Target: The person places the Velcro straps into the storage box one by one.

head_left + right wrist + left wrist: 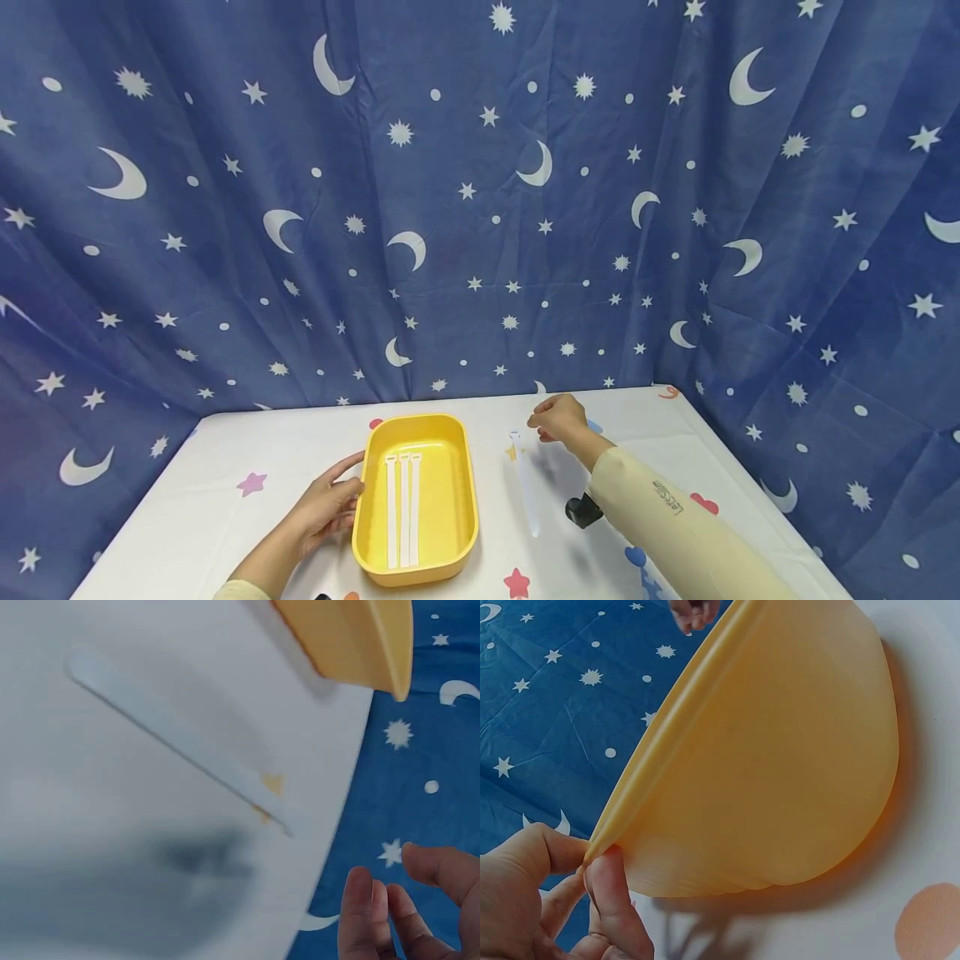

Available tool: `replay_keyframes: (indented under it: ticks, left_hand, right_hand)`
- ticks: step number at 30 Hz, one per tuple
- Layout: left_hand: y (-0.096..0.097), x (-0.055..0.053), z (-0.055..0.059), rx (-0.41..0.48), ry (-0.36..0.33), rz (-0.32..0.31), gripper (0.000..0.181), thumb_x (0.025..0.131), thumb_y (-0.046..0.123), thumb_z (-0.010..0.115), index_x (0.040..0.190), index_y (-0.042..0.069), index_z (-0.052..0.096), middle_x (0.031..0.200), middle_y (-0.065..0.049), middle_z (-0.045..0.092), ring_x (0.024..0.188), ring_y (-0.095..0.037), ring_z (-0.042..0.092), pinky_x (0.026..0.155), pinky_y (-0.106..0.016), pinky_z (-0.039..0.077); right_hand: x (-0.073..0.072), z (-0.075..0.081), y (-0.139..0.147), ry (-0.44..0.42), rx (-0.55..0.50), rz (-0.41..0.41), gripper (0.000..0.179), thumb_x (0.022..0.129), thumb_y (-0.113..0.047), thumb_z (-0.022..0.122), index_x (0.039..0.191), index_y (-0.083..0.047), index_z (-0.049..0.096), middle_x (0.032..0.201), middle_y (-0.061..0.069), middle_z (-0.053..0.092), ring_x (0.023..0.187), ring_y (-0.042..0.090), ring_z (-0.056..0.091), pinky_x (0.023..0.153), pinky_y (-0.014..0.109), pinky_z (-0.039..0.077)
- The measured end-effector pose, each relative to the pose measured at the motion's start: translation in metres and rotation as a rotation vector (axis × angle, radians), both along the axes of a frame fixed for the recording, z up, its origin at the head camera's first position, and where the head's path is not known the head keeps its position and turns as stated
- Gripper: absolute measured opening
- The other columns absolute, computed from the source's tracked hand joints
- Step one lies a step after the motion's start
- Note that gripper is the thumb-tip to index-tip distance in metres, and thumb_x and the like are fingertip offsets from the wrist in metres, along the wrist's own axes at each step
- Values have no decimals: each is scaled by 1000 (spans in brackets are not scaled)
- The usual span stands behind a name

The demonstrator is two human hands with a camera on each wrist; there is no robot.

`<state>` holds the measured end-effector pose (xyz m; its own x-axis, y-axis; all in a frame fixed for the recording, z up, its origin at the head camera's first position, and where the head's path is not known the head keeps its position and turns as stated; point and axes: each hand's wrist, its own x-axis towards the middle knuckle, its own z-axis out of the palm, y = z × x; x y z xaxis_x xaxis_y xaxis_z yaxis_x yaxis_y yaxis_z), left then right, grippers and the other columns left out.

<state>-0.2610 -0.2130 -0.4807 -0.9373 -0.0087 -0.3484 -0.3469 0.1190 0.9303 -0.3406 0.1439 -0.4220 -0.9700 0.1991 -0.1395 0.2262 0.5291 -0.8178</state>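
Head view shows a yellow tray [417, 498] on the white table [225, 508], three white strips [402, 508] lying side by side inside it. A fourth strip [525, 482] lies on the table just right of the tray. The left hand [324, 507] pinches the tray's left rim between thumb and fingers. The right hand [558, 418] hovers just beyond the loose strip's far end, fingers loosely curled and holding nothing.

The loose strip looks thin, light and bendy, lying flat, so I judge it hard to lift from the middle; its far end, with a small head, seems the best place to pinch. The tray looks like light, stiff plastic.

White on white, the strip is faint, and blurred in the right wrist view. A dark object [583, 510] by the right sleeve is unclear.
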Motion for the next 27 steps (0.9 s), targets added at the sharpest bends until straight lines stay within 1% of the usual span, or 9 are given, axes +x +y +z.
replay_keyframes:
  ticks: [6,10,15,18,21,24,27]
  left_hand:
    - [1,1,0,5,1,2,66,87,12,57,150,18,39,80,-4,59,59,-7,53,51,-19,52]
    - [1,2,1,4,-1,4,66,87,12,57,150,18,39,79,-4,59,59,-7,53,51,-19,53]
    - [1,2,1,0,-2,6,67,86,13,58,150,17,39,77,-3,57,59,-7,52,51,-20,53]
    - [1,2,1,1,2,6,67,85,12,58,150,17,39,77,-3,56,59,-7,52,51,-20,53]
    - [2,2,0,6,4,6,67,86,12,58,150,17,39,77,-3,56,59,-7,52,51,-19,53]
    - [1,2,0,11,3,5,67,85,12,58,150,17,39,76,-3,56,59,-7,52,50,-19,53]
    - [1,2,1,18,0,1,67,86,12,58,150,17,38,76,-3,57,58,-6,51,49,-18,52]
  right_hand:
    - [5,-26,6,-5,23,16,22,77,-5,76,96,5,70,82,12,69,60,15,65,58,25,59]
    - [12,-41,5,12,75,31,20,76,-8,78,91,3,71,74,12,69,58,15,65,52,20,53]
    - [21,-57,-1,35,111,48,18,74,-10,78,87,1,71,63,7,66,53,11,59,50,19,51]
    - [26,-63,-5,46,129,51,18,74,-10,79,87,1,71,61,4,65,53,8,56,51,19,49]
    - [29,-69,-8,81,159,50,18,72,-9,80,85,1,71,59,3,65,52,8,55,50,19,45]
    - [30,-72,-11,119,172,29,19,69,-8,82,82,1,71,57,1,64,52,9,56,50,20,45]
    - [29,-76,-14,133,185,-1,20,68,-8,84,80,0,70,58,2,63,53,11,56,50,21,46]
